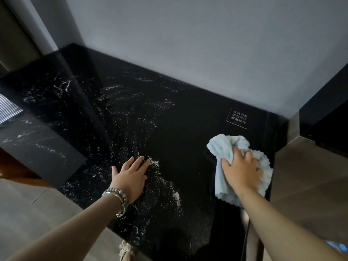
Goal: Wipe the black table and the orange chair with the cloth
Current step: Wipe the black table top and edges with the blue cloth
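Note:
The black table [180, 117] is glossy and runs along a grey wall; white wet speckles and streaks cover its left and middle. My right hand [240, 169] grips a bunched light blue cloth [225, 147] and holds it down on the table near the right end. My left hand [131, 176] rests flat on the tabletop, fingers straight, among the speckles near the front edge. A bead bracelet sits on that wrist. Only a sliver of orange [11, 166], perhaps the chair, shows at the left edge under the table.
A small white-lettered sign [238, 118] is printed on the table's far right. A dark cabinet with a steel-coloured side [310, 166] stands against the table's right end. Grey floor [47, 210] lies at the lower left. A shoe tip [125, 250] shows at the bottom.

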Available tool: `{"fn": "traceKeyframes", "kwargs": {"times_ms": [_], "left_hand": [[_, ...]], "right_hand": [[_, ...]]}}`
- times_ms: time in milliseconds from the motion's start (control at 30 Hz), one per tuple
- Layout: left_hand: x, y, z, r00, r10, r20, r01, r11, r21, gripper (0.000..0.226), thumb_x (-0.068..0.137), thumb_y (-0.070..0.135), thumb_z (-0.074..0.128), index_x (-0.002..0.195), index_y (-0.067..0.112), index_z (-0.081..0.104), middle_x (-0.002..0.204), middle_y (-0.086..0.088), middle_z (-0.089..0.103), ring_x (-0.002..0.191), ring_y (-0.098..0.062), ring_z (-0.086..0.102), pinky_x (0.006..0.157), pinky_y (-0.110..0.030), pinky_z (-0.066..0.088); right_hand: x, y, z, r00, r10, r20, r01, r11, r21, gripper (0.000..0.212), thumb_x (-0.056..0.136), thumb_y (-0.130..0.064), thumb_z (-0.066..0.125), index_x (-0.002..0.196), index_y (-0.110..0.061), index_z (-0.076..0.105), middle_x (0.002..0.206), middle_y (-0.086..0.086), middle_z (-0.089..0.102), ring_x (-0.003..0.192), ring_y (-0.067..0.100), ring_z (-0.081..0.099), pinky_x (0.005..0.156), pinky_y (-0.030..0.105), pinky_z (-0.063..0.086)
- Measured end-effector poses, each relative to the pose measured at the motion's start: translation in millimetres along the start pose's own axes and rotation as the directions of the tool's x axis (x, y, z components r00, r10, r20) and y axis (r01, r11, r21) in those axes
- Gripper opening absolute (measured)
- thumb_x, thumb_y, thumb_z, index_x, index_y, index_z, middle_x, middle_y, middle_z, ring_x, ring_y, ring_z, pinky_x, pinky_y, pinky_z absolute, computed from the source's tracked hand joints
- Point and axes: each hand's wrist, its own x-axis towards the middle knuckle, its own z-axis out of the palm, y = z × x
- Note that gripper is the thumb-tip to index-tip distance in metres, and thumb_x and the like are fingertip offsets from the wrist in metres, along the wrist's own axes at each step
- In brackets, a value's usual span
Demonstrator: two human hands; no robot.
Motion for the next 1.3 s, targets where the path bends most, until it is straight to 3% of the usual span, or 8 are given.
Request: {"fn": "traceKeyframes", "kwargs": {"times_ms": [167, 367, 733, 867, 967, 1133, 1233, 1300], "left_hand": [[0, 1, -2, 1.000, -0.013, 0.002, 0.013, 0.999, -0.039, 0.052, 0.101, 0.034, 0.024, 0.149, 0.036, 0.005, 0.157, 0.015, -0.002, 0.145, -0.018, -0.004, 0.113, -0.061, 0.010], [28, 22, -24, 0.993, -0.105, 0.053, 0.111, 0.986, -0.126, 0.051, 0.100, 0.031, 0.030, 0.147, 0.038, 0.013, 0.156, 0.013, 0.002, 0.145, -0.020, -0.004, 0.108, -0.068, 0.015], [51, 16, -33, 0.995, -0.077, 0.059, 0.086, 0.984, -0.158, 0.047, 0.099, 0.046, 0.026, 0.145, 0.043, 0.019, 0.155, 0.020, 0.006, 0.145, -0.016, -0.004, 0.107, -0.068, 0.017], [53, 17, -33, 0.994, -0.086, 0.068, 0.096, 0.983, -0.157, 0.047, 0.098, 0.048, 0.024, 0.144, 0.045, 0.018, 0.154, 0.022, 0.004, 0.145, -0.014, -0.005, 0.107, -0.068, 0.016], [52, 19, -31, 0.995, -0.083, 0.060, 0.091, 0.985, -0.147, 0.048, 0.098, 0.049, 0.024, 0.145, 0.045, 0.016, 0.155, 0.022, 0.003, 0.145, -0.015, -0.007, 0.107, -0.069, 0.014], [50, 18, -33, 0.995, -0.076, 0.063, 0.084, 0.988, -0.134, 0.048, 0.098, 0.048, 0.023, 0.146, 0.044, 0.014, 0.155, 0.021, 0.002, 0.145, -0.015, -0.007, 0.107, -0.069, 0.014], [51, 17, -33, 0.995, -0.072, 0.067, 0.081, 0.988, -0.135, 0.048, 0.098, 0.047, 0.023, 0.145, 0.044, 0.015, 0.155, 0.021, 0.003, 0.145, -0.016, -0.006, 0.107, -0.069, 0.016], [52, 18, -34, 0.995, -0.076, 0.065, 0.084, 0.986, -0.142, 0.047, 0.099, 0.046, 0.024, 0.145, 0.045, 0.016, 0.155, 0.021, 0.005, 0.145, -0.016, -0.005, 0.107, -0.068, 0.016]], "right_hand": [[-18, -20, 11, 0.934, -0.356, 0.004, 0.356, 0.933, -0.044, 0.036, 0.087, -0.038, 0.046, 0.123, -0.032, 0.046, 0.124, 0.002, 0.044, 0.116, 0.025, 0.041, 0.092, 0.041, 0.035], [61, -3, -29, 0.993, 0.017, -0.113, -0.005, 0.994, 0.112, 0.042, 0.088, -0.032, 0.050, 0.129, -0.024, 0.044, 0.133, 0.013, 0.039, 0.122, 0.036, 0.036, 0.098, 0.050, 0.030], [163, 15, -45, 0.970, 0.189, 0.150, -0.205, 0.974, 0.098, 0.054, 0.092, -0.030, 0.044, 0.143, -0.040, 0.026, 0.141, 0.013, 0.032, 0.124, 0.037, 0.036, 0.094, 0.047, 0.031], [155, 16, -30, 0.974, 0.173, 0.148, -0.172, 0.985, -0.021, 0.045, 0.086, -0.027, 0.044, 0.131, -0.031, 0.043, 0.118, 0.009, 0.050, 0.116, 0.034, 0.042, 0.089, 0.044, 0.034], [123, 3, -24, 0.988, 0.063, 0.141, -0.068, 0.997, 0.030, 0.037, 0.083, -0.027, 0.049, 0.121, -0.027, 0.054, 0.113, 0.008, 0.059, 0.106, 0.032, 0.051, 0.087, 0.041, 0.042], [73, -12, -43, 0.935, -0.289, 0.208, 0.189, 0.898, 0.398, 0.024, 0.085, -0.011, 0.057, 0.107, -0.014, 0.066, 0.096, 0.005, 0.065, 0.094, 0.025, 0.059, 0.073, 0.030, 0.043], [116, 7, -40, 0.999, -0.005, 0.046, -0.008, 0.955, 0.298, 0.026, 0.085, -0.023, 0.045, 0.103, -0.012, 0.061, 0.100, 0.014, 0.063, 0.099, 0.034, 0.057, 0.080, 0.037, 0.045], [127, 18, -34, 0.973, 0.214, 0.083, -0.225, 0.961, 0.160, 0.032, 0.078, -0.033, 0.035, 0.098, -0.016, 0.055, 0.110, 0.012, 0.059, 0.110, 0.034, 0.051, 0.091, 0.046, 0.042]]}}
